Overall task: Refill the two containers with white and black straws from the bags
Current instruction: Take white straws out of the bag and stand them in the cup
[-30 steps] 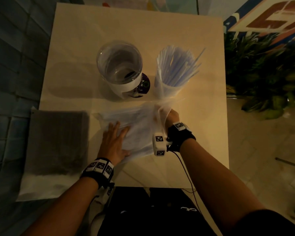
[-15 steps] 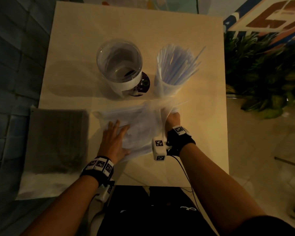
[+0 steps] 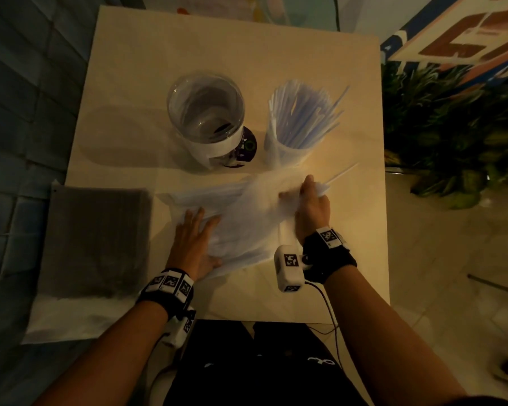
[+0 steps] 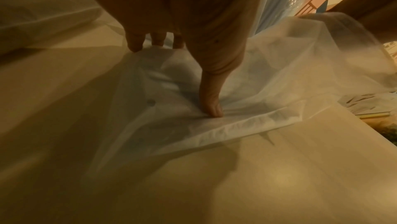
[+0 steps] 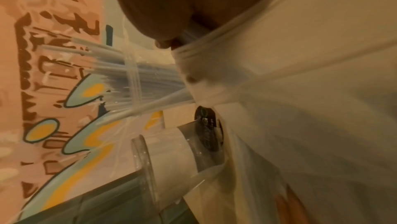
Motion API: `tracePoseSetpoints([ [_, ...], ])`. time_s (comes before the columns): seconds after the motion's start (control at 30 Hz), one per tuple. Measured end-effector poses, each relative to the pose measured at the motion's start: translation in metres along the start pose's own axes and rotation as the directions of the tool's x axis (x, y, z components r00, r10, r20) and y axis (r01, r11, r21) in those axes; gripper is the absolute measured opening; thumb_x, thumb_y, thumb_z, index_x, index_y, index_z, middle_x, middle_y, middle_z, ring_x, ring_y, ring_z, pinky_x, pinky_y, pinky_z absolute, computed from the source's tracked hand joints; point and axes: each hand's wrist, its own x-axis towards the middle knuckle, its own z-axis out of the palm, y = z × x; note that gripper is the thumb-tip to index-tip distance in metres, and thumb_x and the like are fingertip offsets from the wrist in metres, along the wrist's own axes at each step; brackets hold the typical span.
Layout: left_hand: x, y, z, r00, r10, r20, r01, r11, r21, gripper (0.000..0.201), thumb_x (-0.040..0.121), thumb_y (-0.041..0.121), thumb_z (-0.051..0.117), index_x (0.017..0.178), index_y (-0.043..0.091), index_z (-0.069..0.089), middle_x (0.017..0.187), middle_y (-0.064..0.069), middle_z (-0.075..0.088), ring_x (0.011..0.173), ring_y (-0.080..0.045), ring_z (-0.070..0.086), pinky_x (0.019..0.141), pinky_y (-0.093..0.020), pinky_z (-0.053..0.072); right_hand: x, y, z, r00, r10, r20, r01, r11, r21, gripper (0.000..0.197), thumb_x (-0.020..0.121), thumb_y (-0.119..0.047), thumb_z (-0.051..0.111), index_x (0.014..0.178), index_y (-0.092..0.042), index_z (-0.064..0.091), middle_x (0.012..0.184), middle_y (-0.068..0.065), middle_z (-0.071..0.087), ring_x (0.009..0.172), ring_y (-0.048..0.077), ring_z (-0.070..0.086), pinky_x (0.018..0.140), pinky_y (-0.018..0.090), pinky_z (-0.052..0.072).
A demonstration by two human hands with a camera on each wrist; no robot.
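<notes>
A clear plastic bag of white straws [image 3: 241,218] lies on the table's near half. My left hand [image 3: 192,238] lies flat on its near end, fingers spread, pressing it down [image 4: 210,108]. My right hand [image 3: 311,200] grips a bunch of white straws [image 3: 339,174] at the bag's far right mouth; in the right wrist view the bag [image 5: 300,91] is stretched taut under the hand. Behind stand an empty clear container [image 3: 207,121] with a white band and a second container [image 3: 299,121] full of white straws. A bag of black straws [image 3: 97,241] lies at the left.
The beige table [image 3: 247,54] has free room at the back and along the near edge. Green plants [image 3: 452,136] stand right of the table. A tiled floor lies at the left. The black-straw bag overhangs the table's left edge.
My right hand has moved away from me and to the right, drawing white straws out of the bag's mouth. My left hand has stayed pressed on the bag.
</notes>
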Motion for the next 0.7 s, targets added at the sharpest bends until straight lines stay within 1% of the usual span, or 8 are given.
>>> tracePoseSetpoints([
  [0.07,0.0,0.001,0.0,1.0,-0.007,0.006,0.007,1.0,0.004,0.111,0.071,0.044,0.083,0.155,0.032,0.011,0.164,-0.006,-0.007,0.15,-0.033,-0.012,0.122,-0.053,0.002,-0.004,-0.007,0.001,0.999,0.007,-0.039,-0.004,0.997,0.072,0.038,0.103,-0.032,0.05,0.072,-0.011,0.055,0.061,0.005,0.058,0.052,0.02,0.057,0.051,0.03,0.053],
  [0.13,0.0,0.0,0.001,1.0,-0.007,0.006,0.007,1.0,0.006,0.111,0.072,0.046,0.082,0.155,0.032,0.011,0.164,-0.006,-0.008,0.15,-0.032,-0.012,0.122,-0.052,0.002,-0.006,-0.013,0.002,0.996,0.032,-0.083,-0.021,0.99,0.139,0.041,0.102,-0.033,0.052,0.065,-0.015,0.05,0.053,0.0,0.049,0.047,0.016,0.048,0.05,0.029,0.047],
  [0.2,0.0,-0.002,0.003,1.0,-0.001,-0.01,0.001,1.0,-0.008,0.108,0.072,0.046,0.082,0.155,0.032,0.013,0.165,-0.006,-0.007,0.15,-0.032,-0.011,0.122,-0.053,0.003,-0.005,-0.019,0.002,0.994,0.026,-0.102,0.0,0.969,0.246,0.047,0.101,-0.035,0.053,0.059,-0.017,0.044,0.047,-0.003,0.04,0.044,0.014,0.039,0.049,0.028,0.04],
  [0.27,0.0,-0.004,0.005,1.0,0.003,-0.015,-0.003,1.0,-0.007,0.107,0.074,0.047,0.081,0.155,0.032,0.013,0.165,-0.006,-0.007,0.15,-0.032,-0.012,0.122,-0.053,0.003,-0.005,-0.028,0.0,0.994,0.0,-0.11,0.035,0.949,0.313,0.051,0.099,-0.038,0.057,0.056,-0.019,0.038,0.048,-0.002,0.034,0.043,0.015,0.033,0.046,0.026,0.034],
  [0.37,0.002,-0.006,0.008,1.0,0.014,-0.017,-0.014,1.0,0.003,0.108,0.073,0.048,0.08,0.155,0.032,0.011,0.165,-0.006,-0.007,0.15,-0.033,-0.011,0.121,-0.054,0.004,-0.009,-0.047,-0.007,0.993,-0.036,-0.109,0.072,0.936,0.345,0.052,0.095,-0.045,0.061,0.056,-0.021,0.036,0.052,-0.002,0.031,0.044,0.015,0.03,0.045,0.025,0.031],
  [0.5,0.001,-0.007,0.008,0.999,0.031,-0.032,-0.031,1.0,0.0,0.111,0.071,0.046,0.082,0.155,0.033,0.011,0.165,-0.006,-0.005,0.151,-0.033,-0.007,0.12,-0.057,0.008,-0.022,-0.085,-0.014,0.979,-0.178,-0.1,0.201,0.924,0.325,0.05,0.095,-0.045,0.06,0.056,-0.023,0.037,0.052,-0.002,0.031,0.044,0.014,0.028,0.045,0.025,0.028],
  [0.6,0.001,-0.006,0.005,0.999,0.024,-0.028,-0.024,1.0,0.02,0.11,0.07,0.046,0.082,0.154,0.033,0.014,0.165,-0.006,-0.001,0.151,-0.035,-0.003,0.12,-0.056,0.011,-0.039,-0.116,-0.017,0.945,-0.324,-0.045,0.322,0.899,0.297,0.046,0.098,-0.042,0.056,0.06,-0.023,0.038,0.053,-0.002,0.03,0.046,0.015,0.026,0.045,0.026,0.026],
  [0.7,0.002,-0.004,0.003,1.0,0.019,-0.019,-0.018,1.0,0.017,0.109,0.07,0.051,0.081,0.154,0.035,0.013,0.165,-0.006,-0.002,0.151,-0.034,-0.005,0.119,-0.054,0.007,-0.058,-0.139,-0.015,0.907,-0.42,0.012,0.397,0.866,0.303,0.042,0.1,-0.038,0.053,0.064,-0.022,0.038,0.053,-0.002,0.03,0.046,0.015,0.024,0.045,0.027,0.024],
])
